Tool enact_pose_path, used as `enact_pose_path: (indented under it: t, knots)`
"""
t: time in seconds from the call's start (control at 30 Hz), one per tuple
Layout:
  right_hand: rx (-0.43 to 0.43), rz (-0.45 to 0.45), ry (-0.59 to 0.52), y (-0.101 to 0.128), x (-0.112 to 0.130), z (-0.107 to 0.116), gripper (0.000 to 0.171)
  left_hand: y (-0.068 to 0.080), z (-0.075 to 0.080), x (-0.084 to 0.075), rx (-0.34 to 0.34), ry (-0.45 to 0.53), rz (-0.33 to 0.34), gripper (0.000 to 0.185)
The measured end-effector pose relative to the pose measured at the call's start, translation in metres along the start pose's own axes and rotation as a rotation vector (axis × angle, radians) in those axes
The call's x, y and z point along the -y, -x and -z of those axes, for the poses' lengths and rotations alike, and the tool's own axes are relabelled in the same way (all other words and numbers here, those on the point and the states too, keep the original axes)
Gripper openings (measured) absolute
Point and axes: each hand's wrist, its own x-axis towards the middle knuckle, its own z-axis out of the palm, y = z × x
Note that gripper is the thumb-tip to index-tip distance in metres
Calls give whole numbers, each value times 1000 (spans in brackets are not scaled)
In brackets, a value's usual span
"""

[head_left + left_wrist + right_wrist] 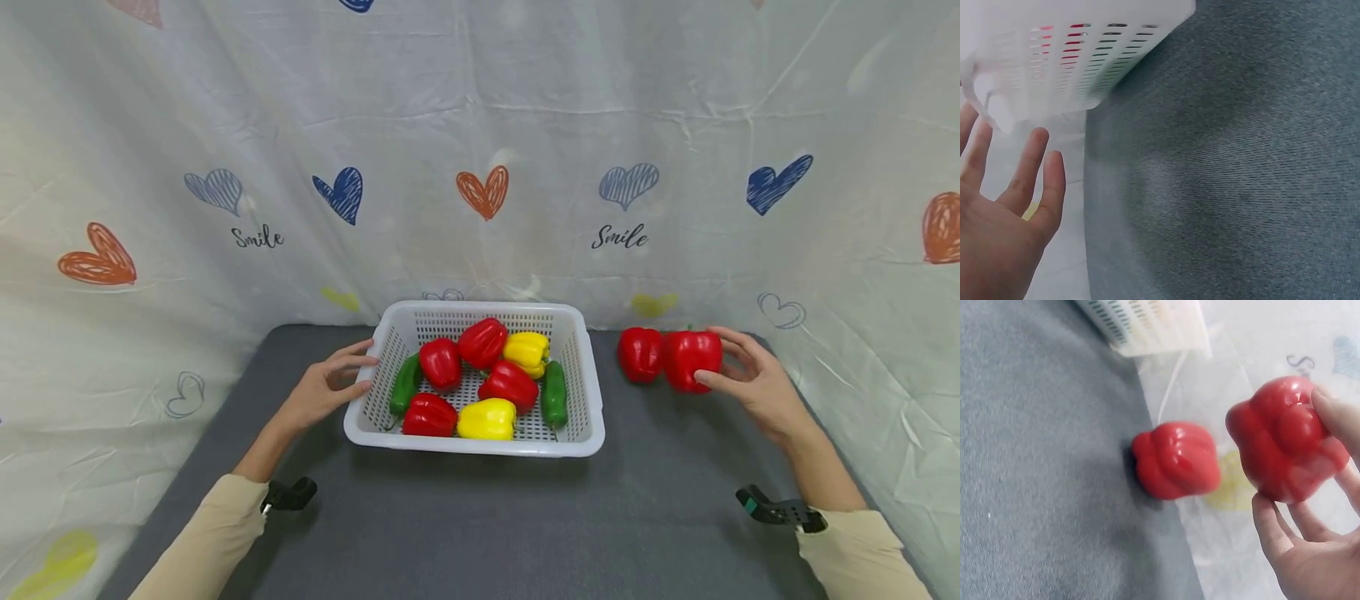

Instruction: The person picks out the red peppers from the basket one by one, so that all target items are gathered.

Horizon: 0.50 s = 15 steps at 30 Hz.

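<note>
Right hand (757, 385) fingers hold one of two outside red peppers (692, 360); left hand (324, 392) relaxed.

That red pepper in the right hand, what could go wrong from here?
The glossy red bell pepper is held only by the right hand fingertips, so it might slip and roll. The second red bell pepper sits right beside it and could get knocked. The white slotted plastic basket already holds many peppers, and the left hand merely touches its rim, so it may shift.
</note>
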Motion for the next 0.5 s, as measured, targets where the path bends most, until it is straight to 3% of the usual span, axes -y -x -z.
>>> enact_pose_path:
  t: [0.2,0.37,0.5]
  knots:
    - [-33,-17,-10,-5,-9,11,66,1,-2,3,-17,-24,-27,40]
    - [-50,-17,127,-9,-14,19,66,0,-3,5,-21,-28,-28,39]
    - [-38,-12,177,-14,-18,24,66,0,-3,4,-25,-30,-22,39]
